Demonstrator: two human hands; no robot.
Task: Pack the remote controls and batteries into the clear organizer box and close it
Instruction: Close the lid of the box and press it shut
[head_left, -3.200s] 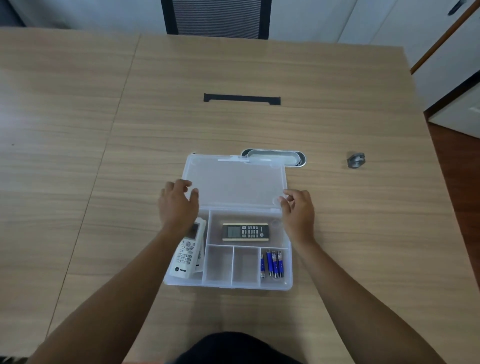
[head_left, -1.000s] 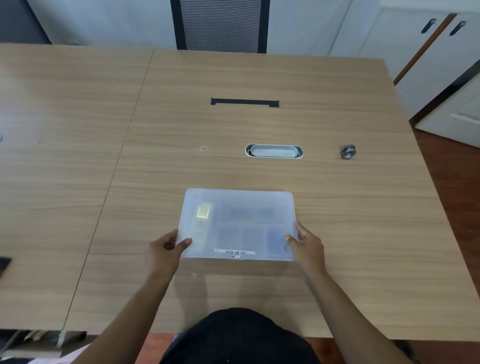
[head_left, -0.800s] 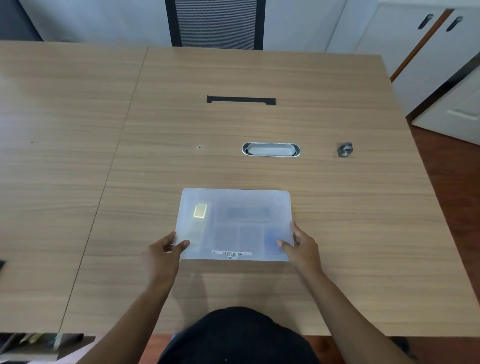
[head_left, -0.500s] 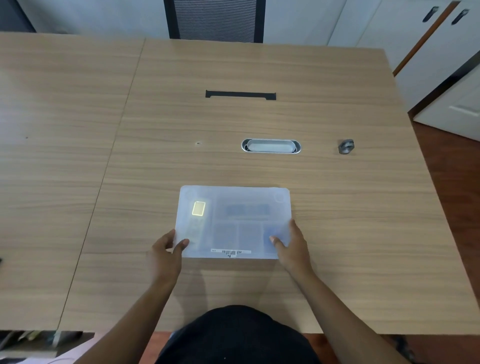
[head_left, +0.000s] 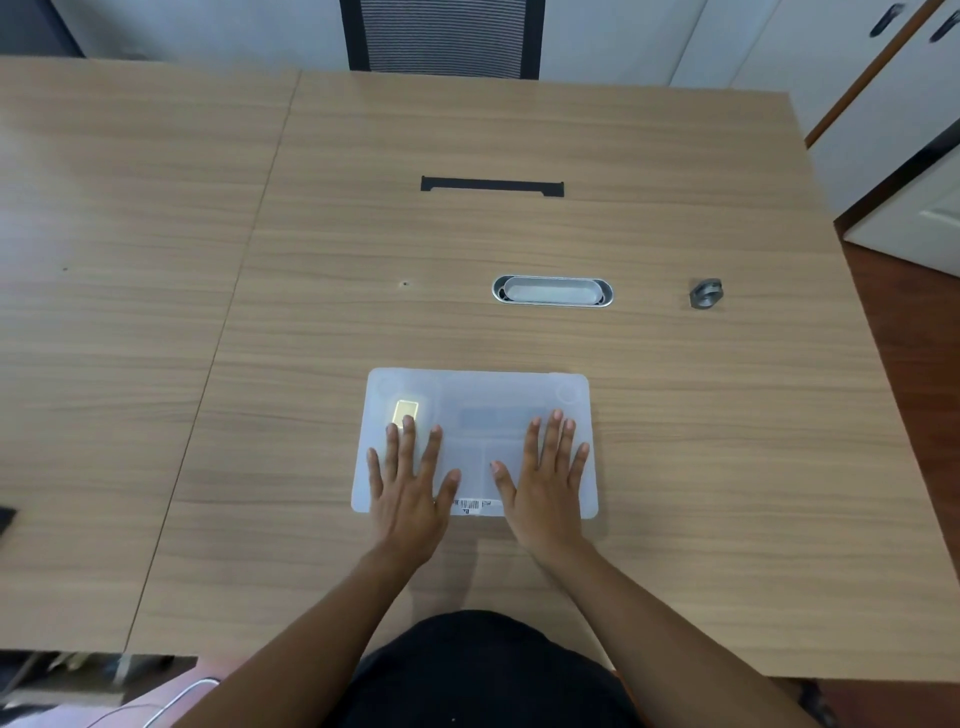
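Note:
The clear organizer box (head_left: 478, 389) lies flat on the wooden table (head_left: 675, 467) with its frosted lid down. Through the lid a white remote's lit yellow screen (head_left: 405, 411) shows at the far left, and a dark remote (head_left: 493, 417) appears as a blur in the far middle compartment. The batteries are hidden under my right hand. My left hand (head_left: 408, 483) rests palm down on the left half of the lid, fingers spread. My right hand (head_left: 545, 478) lies flat on the right half, fingers spread. Neither hand grips anything.
A metal cable grommet (head_left: 551, 291) is set into the table beyond the box. A small grey object (head_left: 705, 293) sits far right. A black slot (head_left: 492, 186) lies further back, a chair (head_left: 441, 36) behind the table. White cabinets (head_left: 883, 104) stand at right.
The lid came down and the box shut. Both hands left the box's front corners and now lie flat on top of the lid.

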